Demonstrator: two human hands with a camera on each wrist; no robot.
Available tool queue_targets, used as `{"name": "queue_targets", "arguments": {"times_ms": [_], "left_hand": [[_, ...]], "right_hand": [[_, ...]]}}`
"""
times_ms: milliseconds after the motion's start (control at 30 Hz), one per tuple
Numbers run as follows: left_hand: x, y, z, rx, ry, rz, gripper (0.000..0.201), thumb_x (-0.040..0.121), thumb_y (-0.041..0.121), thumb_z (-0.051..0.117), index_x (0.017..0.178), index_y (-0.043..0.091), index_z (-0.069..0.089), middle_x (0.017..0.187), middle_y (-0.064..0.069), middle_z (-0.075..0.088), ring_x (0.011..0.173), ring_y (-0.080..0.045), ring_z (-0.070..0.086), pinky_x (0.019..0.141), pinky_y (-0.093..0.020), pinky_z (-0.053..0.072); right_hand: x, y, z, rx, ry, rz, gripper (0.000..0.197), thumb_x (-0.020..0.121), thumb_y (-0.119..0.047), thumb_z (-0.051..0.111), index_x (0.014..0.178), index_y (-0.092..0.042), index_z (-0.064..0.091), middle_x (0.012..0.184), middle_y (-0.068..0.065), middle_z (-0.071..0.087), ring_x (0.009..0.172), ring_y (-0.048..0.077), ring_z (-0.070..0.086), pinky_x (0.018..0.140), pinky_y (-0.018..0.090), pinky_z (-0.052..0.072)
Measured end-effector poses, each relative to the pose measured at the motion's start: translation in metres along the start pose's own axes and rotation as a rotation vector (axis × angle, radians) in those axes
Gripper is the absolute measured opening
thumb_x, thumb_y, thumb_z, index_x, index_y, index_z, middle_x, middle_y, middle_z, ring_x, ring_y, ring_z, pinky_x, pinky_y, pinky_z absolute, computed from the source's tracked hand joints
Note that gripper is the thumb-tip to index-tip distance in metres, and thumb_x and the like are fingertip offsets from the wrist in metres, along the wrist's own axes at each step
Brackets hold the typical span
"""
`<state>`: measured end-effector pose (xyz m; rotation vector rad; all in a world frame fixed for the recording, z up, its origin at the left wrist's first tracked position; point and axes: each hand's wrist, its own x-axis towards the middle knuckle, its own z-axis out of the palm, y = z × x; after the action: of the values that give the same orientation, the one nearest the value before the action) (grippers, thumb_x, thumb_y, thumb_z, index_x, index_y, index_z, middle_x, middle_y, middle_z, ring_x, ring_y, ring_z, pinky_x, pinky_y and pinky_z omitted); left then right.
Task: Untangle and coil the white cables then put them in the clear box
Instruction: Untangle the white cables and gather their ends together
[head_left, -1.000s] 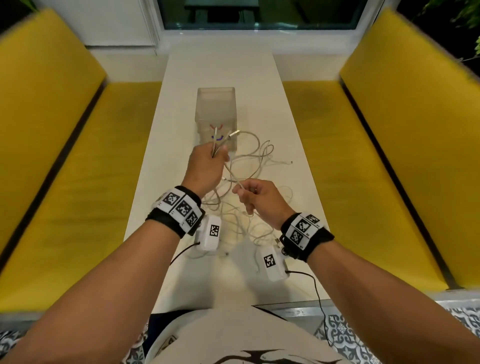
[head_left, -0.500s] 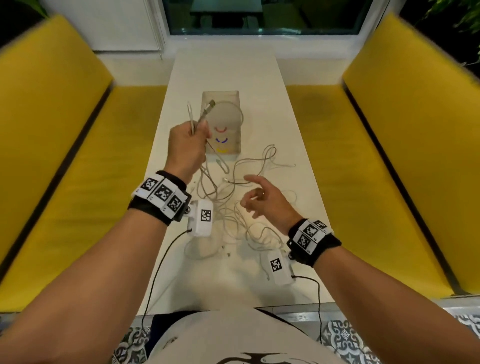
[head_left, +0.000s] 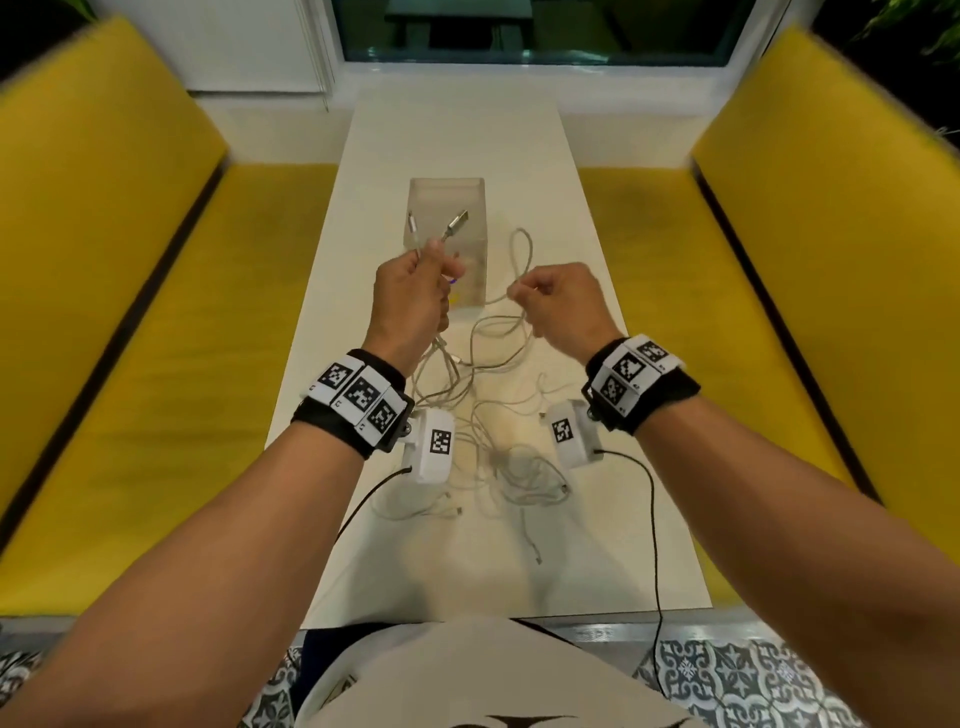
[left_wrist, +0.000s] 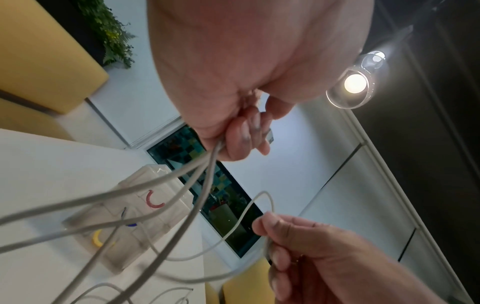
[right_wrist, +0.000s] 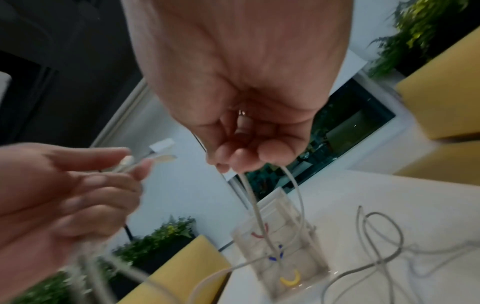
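Early untangling: left hand (head_left: 413, 299) grips plug ends, right hand (head_left: 558, 301) pinches a loop of white cables (head_left: 483, 395), clear box (head_left: 447, 202) holds no cable yet

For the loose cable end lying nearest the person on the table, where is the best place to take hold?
Probably just behind the small plug, pinched from above. That end lies flat on the table, clear of the tangle, so fingers reach it without snagging other loops.
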<state>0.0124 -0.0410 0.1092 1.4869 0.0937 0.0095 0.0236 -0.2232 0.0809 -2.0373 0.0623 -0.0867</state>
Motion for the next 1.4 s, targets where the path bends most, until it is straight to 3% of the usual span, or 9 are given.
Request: {"name": "queue_targets", "arguments": {"times_ms": [167,233,300,367,533,667,1000,1267,1400], "left_hand": [[-0.004,0.000,-0.001,-0.153,0.042,-0.026,0.030,0.093,0.009,0.038,0.067,0.011,0.052,0.048,0.003,0.034,0.046,-0.014,0.021,0.048,-0.028,0.017],[-0.003,-0.003,-0.004,-0.174,0.061,0.004,0.033,0.095,0.011,0.036,0.066,0.012,0.052,0.048,0.003,0.034,0.046,-0.014,0.023,0.048,-0.028,0.019],[-0.001,-0.007,-0.008,-0.187,0.086,0.027,0.035,0.097,0.012,0.035,0.066,0.012,0.051,0.049,0.002,0.033,0.046,-0.015,0.025,0.048,-0.028,0.021],[0.002,-0.011,-0.011,-0.207,0.107,0.030,0.035,0.098,0.014,0.034,0.067,0.012,0.050,0.051,0.002,0.032,0.047,-0.015,0.025,0.048,-0.029,0.021],[0.006,-0.022,-0.012,-0.235,0.129,0.030,0.034,0.098,0.016,0.032,0.068,0.012,0.046,0.053,0.001,0.029,0.047,-0.014,0.026,0.047,-0.026,0.024],[0.007,-0.028,-0.008,-0.245,0.119,0.024,0.034,0.098,0.015,0.032,0.067,0.013,0.046,0.055,0.000,0.029,0.047,-0.014,0.026,0.047,-0.027,0.023],[0.006,-0.032,-0.005,-0.222,0.086,0.026,0.027,0.091,0.018,0.035,0.067,0.013,0.046,0.055,0.000,0.030,0.050,-0.014,0.025,0.049,-0.030,0.022],[0.000,-0.042,0.006,-0.101,0.014,-0.063,0.034,0.097,0.013,0.033,0.075,0.008,0.058,0.054,0.003,0.036,0.049,-0.012,0.030,0.050,-0.030,0.026],[-0.005,-0.045,0.015,-0.044,-0.020,-0.051,0.033,0.101,0.010,0.034,0.075,0.011,0.054,0.053,0.005,0.038,0.047,-0.009,0.034,0.050,-0.030,0.029]], "right_hand": [[0.042,0.028,-0.013,-0.102,0.143,0.088,0.014,0.090,-0.014,0.067,0.080,-0.016,0.076,0.080,0.008,0.076,0.073,0.018,0.073,0.076,0.041,0.062],[0.052,0.034,-0.020,-0.136,0.163,0.139,0.031,0.093,-0.018,0.066,0.124,-0.017,0.067,0.113,0.010,0.074,0.105,0.022,0.069,0.092,0.032,0.054],[0.055,0.042,-0.024,-0.112,0.120,0.193,0.071,0.094,-0.019,0.066,0.155,-0.021,0.030,0.139,0.012,0.061,0.126,0.024,0.058,0.104,0.035,0.047],[0.050,0.053,-0.026,-0.166,0.098,0.210,0.071,0.094,-0.014,0.064,0.153,-0.023,0.027,0.137,0.018,0.060,0.124,0.030,0.059,0.102,0.043,0.050],[0.012,0.094,-0.002,-0.596,-0.233,0.260,0.025,0.091,-0.005,0.053,0.104,-0.008,0.073,0.111,0.013,0.072,0.104,0.030,0.067,0.090,0.036,0.056],[-0.016,0.129,0.018,-0.894,-0.514,0.329,0.024,0.091,-0.015,0.059,0.111,-0.010,0.071,0.118,0.011,0.069,0.107,0.030,0.066,0.091,0.039,0.056],[-0.039,0.155,0.020,-1.096,-0.468,0.075,0.026,0.097,-0.021,0.053,0.122,-0.016,0.059,0.122,0.006,0.065,0.114,0.028,0.060,0.094,0.038,0.044],[-0.025,0.098,0.021,-0.310,-0.185,0.137,0.022,0.100,-0.032,0.052,0.090,-0.015,0.060,0.091,0.004,0.072,0.091,0.024,0.068,0.083,0.040,0.054],[-0.023,0.040,0.017,0.251,-0.118,0.079,0.019,0.105,-0.020,0.048,0.100,-0.002,0.051,0.077,0.023,0.069,0.062,0.018,0.068,0.065,0.034,0.057]]}}
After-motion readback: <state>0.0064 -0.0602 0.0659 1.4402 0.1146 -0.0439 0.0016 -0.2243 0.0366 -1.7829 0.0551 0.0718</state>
